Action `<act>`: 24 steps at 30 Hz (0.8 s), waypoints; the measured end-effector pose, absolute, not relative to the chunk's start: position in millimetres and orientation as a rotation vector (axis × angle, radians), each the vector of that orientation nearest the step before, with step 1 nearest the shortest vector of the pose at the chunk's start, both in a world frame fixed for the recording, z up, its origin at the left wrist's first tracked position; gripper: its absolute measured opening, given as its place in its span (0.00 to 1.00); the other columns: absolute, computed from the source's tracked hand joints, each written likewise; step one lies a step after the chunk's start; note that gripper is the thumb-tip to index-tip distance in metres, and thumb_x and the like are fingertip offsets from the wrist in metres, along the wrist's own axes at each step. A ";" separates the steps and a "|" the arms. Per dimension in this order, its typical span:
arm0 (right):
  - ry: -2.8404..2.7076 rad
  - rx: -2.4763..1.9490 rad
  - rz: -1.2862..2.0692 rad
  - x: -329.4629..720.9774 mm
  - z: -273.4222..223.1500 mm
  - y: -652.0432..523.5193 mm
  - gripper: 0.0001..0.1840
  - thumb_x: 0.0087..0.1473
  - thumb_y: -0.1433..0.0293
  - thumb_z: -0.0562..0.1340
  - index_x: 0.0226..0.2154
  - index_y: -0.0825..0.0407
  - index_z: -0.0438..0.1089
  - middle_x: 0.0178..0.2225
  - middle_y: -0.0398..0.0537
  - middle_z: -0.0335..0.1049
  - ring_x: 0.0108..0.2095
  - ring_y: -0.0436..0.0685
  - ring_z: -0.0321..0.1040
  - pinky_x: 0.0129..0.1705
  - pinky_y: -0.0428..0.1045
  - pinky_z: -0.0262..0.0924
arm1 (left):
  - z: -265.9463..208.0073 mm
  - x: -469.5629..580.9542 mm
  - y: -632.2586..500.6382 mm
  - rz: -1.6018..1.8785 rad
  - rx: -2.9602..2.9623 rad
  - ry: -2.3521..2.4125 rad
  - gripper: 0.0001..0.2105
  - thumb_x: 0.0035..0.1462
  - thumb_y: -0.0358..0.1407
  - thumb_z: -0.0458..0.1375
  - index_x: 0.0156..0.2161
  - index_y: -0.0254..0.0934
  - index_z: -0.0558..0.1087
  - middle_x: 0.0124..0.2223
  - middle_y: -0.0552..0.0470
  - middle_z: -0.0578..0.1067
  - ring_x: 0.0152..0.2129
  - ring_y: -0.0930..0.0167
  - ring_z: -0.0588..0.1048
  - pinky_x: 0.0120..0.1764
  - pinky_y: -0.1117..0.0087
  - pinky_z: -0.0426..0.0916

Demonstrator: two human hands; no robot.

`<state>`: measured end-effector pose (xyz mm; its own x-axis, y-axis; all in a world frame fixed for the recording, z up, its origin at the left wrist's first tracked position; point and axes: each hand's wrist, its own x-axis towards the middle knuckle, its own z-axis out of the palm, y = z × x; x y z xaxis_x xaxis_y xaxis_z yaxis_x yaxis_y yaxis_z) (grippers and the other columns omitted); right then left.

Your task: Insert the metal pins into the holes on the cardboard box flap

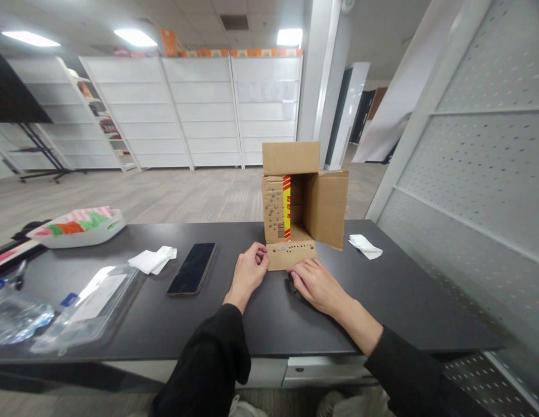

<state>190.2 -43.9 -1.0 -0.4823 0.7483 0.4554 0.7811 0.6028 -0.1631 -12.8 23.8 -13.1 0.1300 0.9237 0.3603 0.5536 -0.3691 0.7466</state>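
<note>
A brown cardboard box (275, 208) lies on its side on the black table (269, 324), its opening toward me and all flaps spread. A red and yellow tape strip runs down its left wall. My left hand (248, 272) grips the left end of the bottom flap (290, 256) with curled fingers. Palm down, my right hand (318, 285) rests with its fingertips on that flap's near edge. A small dark object lies under the right hand; I cannot tell what it is.
A black phone (191, 269) lies left of my hands, with a folded white tissue (153, 259) beyond it. Clear plastic bags (84, 307) and a white tray (78, 227) with colourful contents sit far left. Another tissue (365, 245) lies right of the box. A white pegboard wall (477, 174) stands at right.
</note>
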 end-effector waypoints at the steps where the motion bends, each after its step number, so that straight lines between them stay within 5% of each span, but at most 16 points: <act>1: -2.343 -1.212 -0.103 190.2 -1.7 -42.9 0.14 0.67 0.71 0.49 0.39 0.53 0.70 0.36 0.52 0.74 0.39 0.59 0.66 0.44 0.53 0.56 | -13.2 -12.7 23.9 1.135 1.978 1.424 0.05 0.55 0.33 0.54 0.38 0.39 0.70 0.33 0.54 0.77 0.26 0.75 0.72 0.34 0.73 0.66; 24: -2.244 -1.282 -0.059 190.3 -6.3 -27.3 0.11 0.67 0.70 0.50 0.40 0.53 0.68 0.36 0.53 0.75 0.39 0.60 0.72 0.43 0.54 0.62 | -9.5 -11.8 22.5 1.132 1.981 1.431 0.06 0.55 0.34 0.54 0.38 0.39 0.70 0.32 0.54 0.77 0.25 0.75 0.73 0.34 0.73 0.67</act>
<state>190.3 -27.3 -6.3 -0.3948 0.7839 0.4793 0.8079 0.5446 -0.2253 -11.8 22.5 -9.5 0.1277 0.9254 0.3569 0.5604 -0.3642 0.7438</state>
